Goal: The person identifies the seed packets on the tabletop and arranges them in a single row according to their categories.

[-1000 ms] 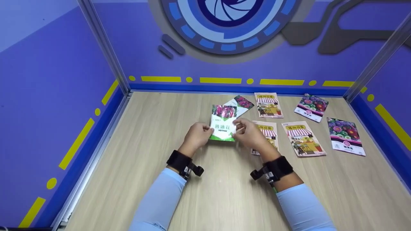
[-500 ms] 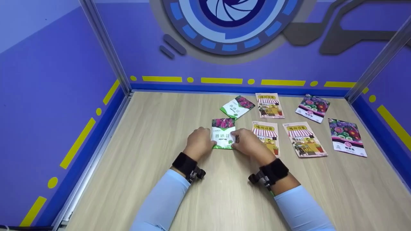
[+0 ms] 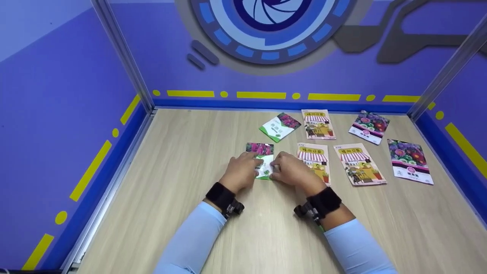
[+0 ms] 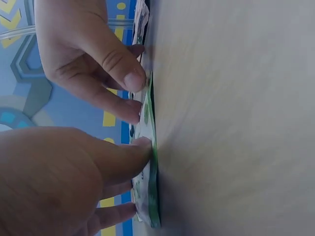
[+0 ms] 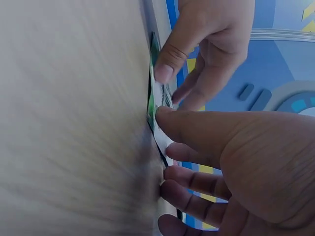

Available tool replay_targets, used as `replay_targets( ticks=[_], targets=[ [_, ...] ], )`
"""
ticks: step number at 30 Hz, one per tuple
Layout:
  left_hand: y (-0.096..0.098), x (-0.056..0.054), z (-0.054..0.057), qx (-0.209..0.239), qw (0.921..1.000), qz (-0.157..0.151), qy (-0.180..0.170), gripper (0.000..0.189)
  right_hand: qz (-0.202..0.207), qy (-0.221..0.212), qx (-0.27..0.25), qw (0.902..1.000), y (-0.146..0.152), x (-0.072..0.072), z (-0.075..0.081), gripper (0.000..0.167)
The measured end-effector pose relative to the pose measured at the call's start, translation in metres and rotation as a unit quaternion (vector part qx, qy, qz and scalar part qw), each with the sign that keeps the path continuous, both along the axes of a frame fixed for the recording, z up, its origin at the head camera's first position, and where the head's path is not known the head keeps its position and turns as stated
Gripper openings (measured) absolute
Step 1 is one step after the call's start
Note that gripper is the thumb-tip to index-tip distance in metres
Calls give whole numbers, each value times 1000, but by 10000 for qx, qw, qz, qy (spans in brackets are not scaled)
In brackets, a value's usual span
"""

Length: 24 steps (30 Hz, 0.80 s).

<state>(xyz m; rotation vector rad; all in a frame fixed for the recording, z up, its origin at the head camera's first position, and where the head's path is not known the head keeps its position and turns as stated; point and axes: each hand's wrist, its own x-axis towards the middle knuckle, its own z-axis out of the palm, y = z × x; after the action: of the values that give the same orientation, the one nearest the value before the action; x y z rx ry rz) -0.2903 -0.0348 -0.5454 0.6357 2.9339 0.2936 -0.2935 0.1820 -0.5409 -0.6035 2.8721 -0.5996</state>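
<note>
A white and green seed packet (image 3: 260, 148) with pink flowers lies flat on the wooden table (image 3: 262, 228), as the head view shows. My left hand (image 3: 240, 172) rests over its left side, thumb and fingertips touching the surface. At its right edge is my right hand (image 3: 293, 170), the thumb on the packet's lower corner. In the left wrist view, my left thumb presses on the packet (image 4: 147, 196) near its green border. The right wrist view has both thumbs on the packet (image 5: 158, 93), my right fingers spread loosely beside it. My left hand hides part of the print.
A matching green packet (image 3: 280, 127) lies tilted behind. Pink shop-front packets (image 3: 319, 124) lie to the right, one partly under my right forearm's line of view. Two purple-flower packets (image 3: 410, 161) lie farther right. Blue-purple walls (image 3: 266, 83) bound the table's back and sides.
The packet, gripped up off the table by both hands a second ago, came down toward me and lies flat. My left hand has since moved over its face.
</note>
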Motion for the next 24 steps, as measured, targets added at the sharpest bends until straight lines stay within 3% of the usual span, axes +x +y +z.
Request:
replay_targets(
  ticks=[5,11,14,18,24],
  targets=[
    [-15,-6,4,83,9997,234,-12,51,-48,408,-84,9991,12,-3,5,44],
    [-47,-16,9,188,9967,735,304,31,-643,876,291,9936,36,-11,13,44],
    [-64,-22,10,245,9941,962,447,29,-876,869,517,9910,48,-13,15,47],
    [-87,-27,11,386,9891,1345,468,42,-1085,698,651,9895,60,-15,15,47],
    [-120,-28,9,722,9763,2034,130,61,-1182,213,683,9904,67,-15,8,39]
  ],
)
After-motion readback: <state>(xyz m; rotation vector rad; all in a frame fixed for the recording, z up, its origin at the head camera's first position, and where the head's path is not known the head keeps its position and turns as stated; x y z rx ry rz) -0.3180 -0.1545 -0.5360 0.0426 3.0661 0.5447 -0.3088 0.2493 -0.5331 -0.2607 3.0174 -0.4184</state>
